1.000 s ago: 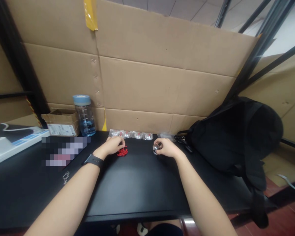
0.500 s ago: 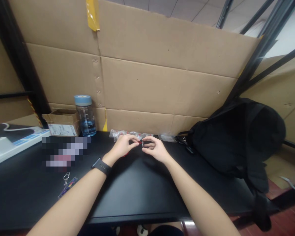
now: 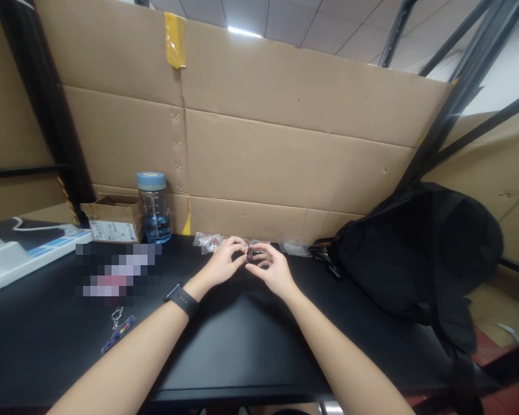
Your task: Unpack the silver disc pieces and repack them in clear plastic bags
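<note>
One bare left hand (image 3: 225,262) and one bare right hand (image 3: 274,270), close together above one flat black table (image 3: 242,351). Pinched in the right one, one small, round, dark, shiny thing (image 3: 249,254). Just beside it, the left one, curled; cannot tell if gripping too. Behind, clear plastic packets (image 3: 206,242), too covered to count. At left, one clear, blue-topped bottle (image 3: 157,218) and one brown cardboard box (image 3: 116,222); at right, one black cloth backpack (image 3: 398,265).

Before me I have a black tabletop (image 3: 242,357). On its left side are a white and blue power strip (image 3: 43,254), a small open cardboard box (image 3: 115,225) and a blue-lidded water bottle (image 3: 156,212). Nearer to me lie a pixelated item (image 3: 121,274) and a keychain (image 3: 119,334) with metal clasp. Along the back are clear plastic bags (image 3: 205,242); on my right rests a black backpack (image 3: 415,253)
</note>
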The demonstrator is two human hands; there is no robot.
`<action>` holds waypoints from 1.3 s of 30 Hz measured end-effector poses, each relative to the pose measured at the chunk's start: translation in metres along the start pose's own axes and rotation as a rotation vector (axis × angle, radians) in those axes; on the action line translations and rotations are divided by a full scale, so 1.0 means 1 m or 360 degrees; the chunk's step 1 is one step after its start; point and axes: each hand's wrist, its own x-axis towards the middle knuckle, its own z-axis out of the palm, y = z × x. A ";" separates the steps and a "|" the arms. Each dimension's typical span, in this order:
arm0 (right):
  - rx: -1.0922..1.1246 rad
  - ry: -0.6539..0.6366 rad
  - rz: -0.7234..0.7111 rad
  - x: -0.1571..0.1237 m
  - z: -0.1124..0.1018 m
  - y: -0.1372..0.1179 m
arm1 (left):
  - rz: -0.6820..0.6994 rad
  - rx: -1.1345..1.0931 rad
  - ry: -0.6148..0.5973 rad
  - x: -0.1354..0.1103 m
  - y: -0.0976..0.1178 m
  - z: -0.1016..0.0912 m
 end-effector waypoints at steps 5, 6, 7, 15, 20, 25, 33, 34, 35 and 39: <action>0.0134 0.0011 0.0054 0.001 -0.002 0.001 | -0.0029 0.0077 0.0054 -0.001 0.010 0.001; 0.0168 0.0014 0.0072 0.001 -0.001 0.001 | -0.0022 0.0113 0.0067 -0.001 0.013 0.001; 0.0211 0.0014 0.0091 0.001 -0.001 0.001 | -0.0012 0.0158 0.0086 -0.001 0.017 0.000; 0.0284 -0.0030 0.0226 0.004 -0.002 0.004 | 0.0039 0.0394 0.0198 0.001 0.032 -0.011; -0.0072 -0.0148 0.0132 0.006 -0.008 0.004 | 0.0043 0.0401 0.0144 0.001 0.028 -0.013; -0.0358 -0.0172 0.0016 0.004 -0.008 0.006 | 0.0034 0.0333 0.0093 0.000 0.027 -0.008; -0.0329 -0.0195 0.0011 0.005 -0.010 0.011 | 0.0013 0.0343 0.0056 -0.001 0.020 -0.005; -0.0351 -0.0198 -0.0007 0.005 -0.010 0.011 | 0.0010 0.0339 0.0051 -0.001 0.020 -0.005; -0.0377 -0.0201 -0.0024 0.005 -0.010 0.011 | 0.0003 0.0330 0.0050 -0.001 0.021 -0.005; -0.0500 -0.0194 -0.0096 0.006 -0.013 0.008 | -0.0053 0.0196 0.0071 0.000 0.023 -0.008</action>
